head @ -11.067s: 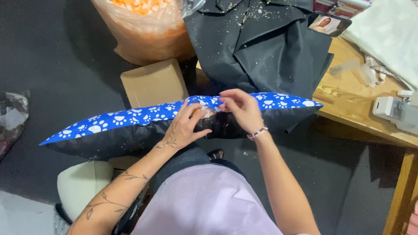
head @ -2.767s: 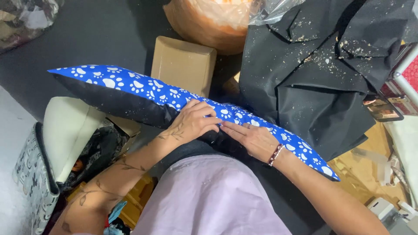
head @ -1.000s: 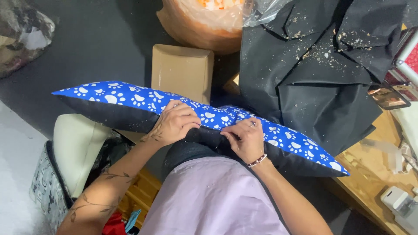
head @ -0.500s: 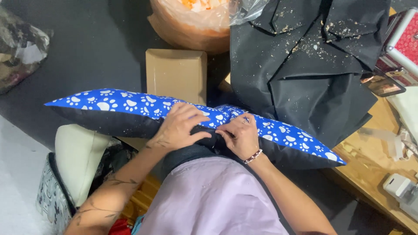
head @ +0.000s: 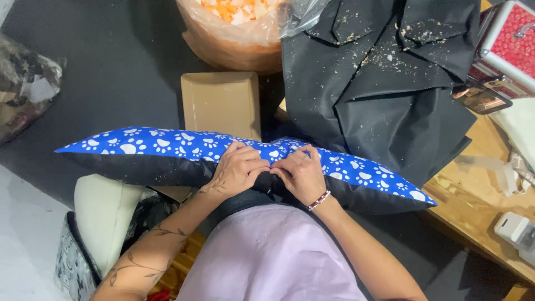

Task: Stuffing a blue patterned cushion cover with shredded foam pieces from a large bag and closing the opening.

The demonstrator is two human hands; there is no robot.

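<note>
We are pinching the middle seam of the blue paw-print cushion [head: 167, 146] lying across our lap, left hand [head: 237, 170] and right hand [head: 301, 174] clamped together on it, likely needing firm, even pressure next.

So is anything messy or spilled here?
Yes. Pale crumbs lie scattered over the black fabric on the table, like bits of stuffing. The blue paw-print pillow under both hands looks fine.

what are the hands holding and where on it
Both the left hand and right hand grip the blue paw-print pillow at the middle of its near edge.
</note>
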